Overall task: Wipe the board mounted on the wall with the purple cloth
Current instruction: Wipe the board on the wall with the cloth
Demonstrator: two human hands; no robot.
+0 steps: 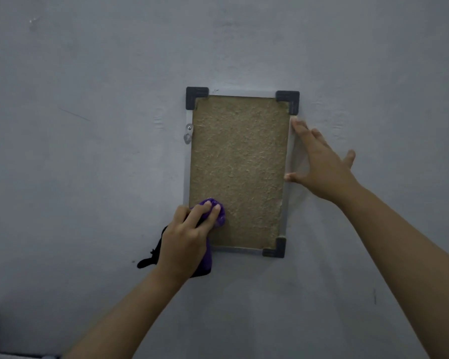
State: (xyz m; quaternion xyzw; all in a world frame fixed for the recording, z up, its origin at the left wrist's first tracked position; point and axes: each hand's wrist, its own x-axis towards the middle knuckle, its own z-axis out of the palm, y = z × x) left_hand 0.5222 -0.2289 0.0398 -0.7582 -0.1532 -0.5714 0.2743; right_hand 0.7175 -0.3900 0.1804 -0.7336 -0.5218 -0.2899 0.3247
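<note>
Both bare forearms enter from the bottom edge and reach up to the wall. Left hand [186,230] has its fingers curled round a bunched purple cloth [214,212], pressing the wad against the lower left corner of the board; a dark tail of the same cloth [151,257] hangs down past the wrist. Right hand [319,164] is spread with straight fingers, fingertips [294,123] and thumb touching the right edge of the frame, gripping nothing, apparently steadying the board. Rectangular board [240,164] with rough tan fibre face, thin pale metal frame and dark plastic corner caps [197,97] hangs upright, slightly skewed, on the grey painted wall [88,99]. Three caps are visible; the lower left corner is hidden behind the left hand. A small metal hanger clip [189,133] sits on the left frame rail, upper half. Judgement: wiping is under way at the bottom left; most of the face above and to the right looks yet to be covered, though I cannot tell clean from dusty on this texture. For a good pass: keep the cloth flat and pressed firmly, work in overlapping straight strokes, keep the right hand bracing the frame so the board does not swing on its hanger, and steer the cloth clear of the clip to avoid snagging.
</note>
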